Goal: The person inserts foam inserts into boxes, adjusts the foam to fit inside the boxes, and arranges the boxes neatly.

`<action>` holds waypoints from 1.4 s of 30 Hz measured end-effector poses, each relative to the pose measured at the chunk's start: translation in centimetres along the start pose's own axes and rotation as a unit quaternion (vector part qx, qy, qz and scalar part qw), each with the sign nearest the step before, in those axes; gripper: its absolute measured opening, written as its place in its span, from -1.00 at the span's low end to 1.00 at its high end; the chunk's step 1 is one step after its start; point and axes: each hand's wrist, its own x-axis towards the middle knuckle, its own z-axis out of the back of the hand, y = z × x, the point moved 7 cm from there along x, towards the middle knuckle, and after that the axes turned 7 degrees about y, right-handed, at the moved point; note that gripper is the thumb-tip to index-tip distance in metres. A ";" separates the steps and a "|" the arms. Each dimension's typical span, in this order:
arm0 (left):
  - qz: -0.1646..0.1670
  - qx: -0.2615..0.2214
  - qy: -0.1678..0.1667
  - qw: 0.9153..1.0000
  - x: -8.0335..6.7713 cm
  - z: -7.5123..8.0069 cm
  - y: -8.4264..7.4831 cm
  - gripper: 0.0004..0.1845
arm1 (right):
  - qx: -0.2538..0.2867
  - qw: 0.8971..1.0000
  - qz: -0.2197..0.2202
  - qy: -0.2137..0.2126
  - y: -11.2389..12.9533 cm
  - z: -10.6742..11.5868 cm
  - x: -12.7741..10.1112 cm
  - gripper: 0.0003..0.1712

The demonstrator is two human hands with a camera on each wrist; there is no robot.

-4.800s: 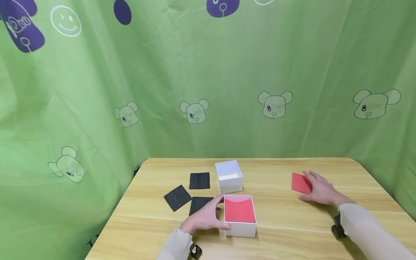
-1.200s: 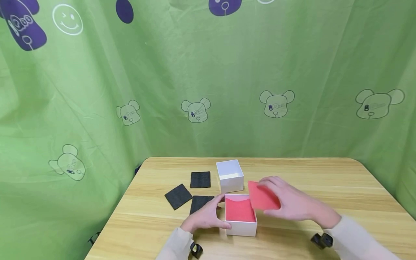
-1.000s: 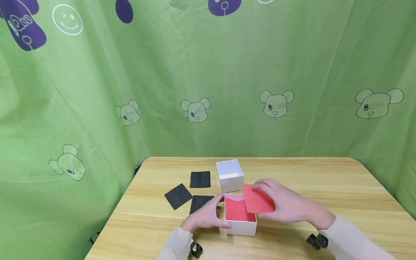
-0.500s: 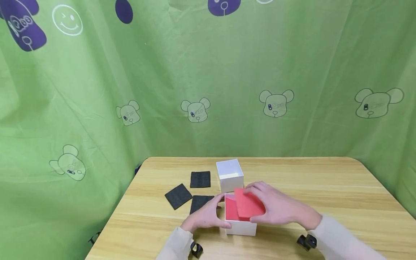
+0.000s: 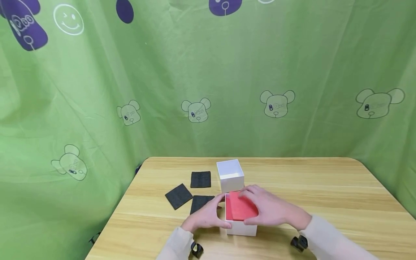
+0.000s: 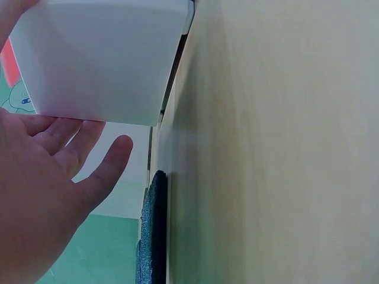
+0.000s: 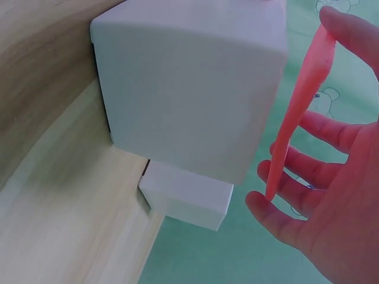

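Note:
On the table stands a white square box (image 5: 241, 229), and my left hand (image 5: 205, 215) grips it with the thumb at the near side and fingers at the far side. My right hand (image 5: 272, 208) pinches a thin red foam square (image 5: 241, 206) between thumb and fingers. That square hangs slightly tilted over the box opening, covering most of it. Red material (image 5: 228, 212) shows inside along the left wall. In the right wrist view the red square (image 7: 298, 99) is seen edge-on, apart from the box rim.
A second white box (image 5: 232, 185) stands open just behind the first. Three black squares lie to the left: one at the back (image 5: 200, 179), one turned askew (image 5: 178, 196), and one (image 5: 200, 203) partly behind my left hand. A green printed curtain (image 5: 227, 133) hangs behind the table.
My right hand picked up the red square from the table's right side and carried it left over the box. Over the last second it moved further left and lower. The left hand stays put.

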 end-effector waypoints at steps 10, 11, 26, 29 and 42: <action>0.004 0.009 -0.002 1.000 0.0 0.0 0.0 -0.01 | -0.003 1.000 0.000 0.007 -0.6 -1.2 0.6 -0.21; 0.004 0.010 -0.001 1.000 0.0 0.0 0.0 -0.01 | -0.003 1.000 -0.002 0.009 -0.7 -1.4 0.6 -0.21; 0.003 0.020 -0.002 1.000 0.2 -0.1 0.1 0.05 | 0.017 1.000 -0.009 0.013 -0.9 -2.2 0.9 -0.20; 0.002 0.024 -0.001 1.000 0.2 0.0 0.0 0.04 | 0.020 1.000 -0.002 0.010 -0.8 -2.3 1.0 -0.20; -0.001 0.018 -0.004 1.000 0.1 -0.1 0.1 0.04 | 0.011 1.000 0.028 0.003 -0.5 -2.5 1.1 -0.24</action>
